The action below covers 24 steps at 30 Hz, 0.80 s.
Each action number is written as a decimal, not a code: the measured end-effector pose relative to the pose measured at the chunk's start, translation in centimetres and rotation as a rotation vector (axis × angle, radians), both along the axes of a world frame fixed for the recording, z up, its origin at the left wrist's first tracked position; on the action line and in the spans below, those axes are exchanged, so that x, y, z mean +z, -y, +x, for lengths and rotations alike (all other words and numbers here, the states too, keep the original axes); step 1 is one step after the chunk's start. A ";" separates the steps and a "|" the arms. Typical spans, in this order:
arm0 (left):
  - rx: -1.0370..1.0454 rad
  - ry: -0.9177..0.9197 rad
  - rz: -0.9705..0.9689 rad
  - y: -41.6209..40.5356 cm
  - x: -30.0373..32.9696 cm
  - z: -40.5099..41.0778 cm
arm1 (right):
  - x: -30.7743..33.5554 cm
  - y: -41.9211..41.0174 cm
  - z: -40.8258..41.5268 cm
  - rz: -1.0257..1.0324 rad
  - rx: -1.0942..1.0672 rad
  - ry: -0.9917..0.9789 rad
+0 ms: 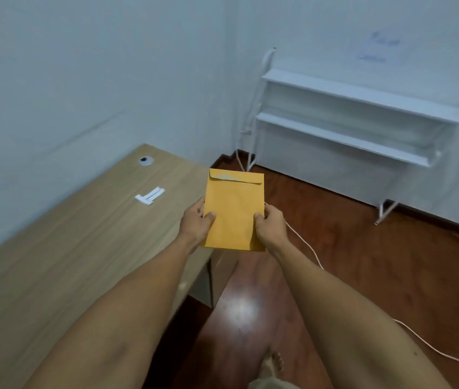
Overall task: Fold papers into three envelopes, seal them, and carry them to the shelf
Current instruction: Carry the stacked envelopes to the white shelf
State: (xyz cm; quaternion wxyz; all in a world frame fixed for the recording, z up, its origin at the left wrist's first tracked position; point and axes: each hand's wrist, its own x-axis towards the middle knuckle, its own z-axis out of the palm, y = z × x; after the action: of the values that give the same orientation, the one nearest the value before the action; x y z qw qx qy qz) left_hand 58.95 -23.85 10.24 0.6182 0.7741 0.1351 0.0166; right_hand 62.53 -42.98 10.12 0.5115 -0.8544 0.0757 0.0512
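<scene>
Envelopes [233, 211], seen as one yellow stack with the flap folded over at the top, were held in the air past the right edge of the desk [68, 248]; the left hand [196, 220] and right hand [269, 224] were pinching the sides, thumbs on the front; white strips [149, 195] were left near the desk's far edge; the shelf [363, 119] was seen against the wall, well apart.

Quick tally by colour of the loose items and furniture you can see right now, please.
Yellow: 1, the envelope stack gripped by the left hand and right hand; how many envelopes it holds I cannot tell.
White: 3, the paper strips on the desk, the shelf, the floor cable.
Wood: 1, the desk.
Total: 5
</scene>
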 end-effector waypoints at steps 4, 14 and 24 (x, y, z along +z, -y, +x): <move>-0.117 -0.004 0.049 5.8 0.2 6.5 | 0.5 6.3 4.3 0.018 -0.103 0.010; -0.307 0.067 0.088 19.8 1.1 21.2 | 2.0 20.9 16.0 -0.020 -0.233 0.048; -0.330 0.040 0.075 28.9 1.3 31.3 | 1.2 29.5 25.3 -0.011 -0.307 0.036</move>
State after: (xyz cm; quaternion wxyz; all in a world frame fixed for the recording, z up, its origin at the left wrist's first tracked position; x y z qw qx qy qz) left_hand 90.28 -52.72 11.56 0.5856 0.8080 -0.0067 -0.0647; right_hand 87.88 -72.48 11.29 0.5099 -0.8364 0.1963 -0.0434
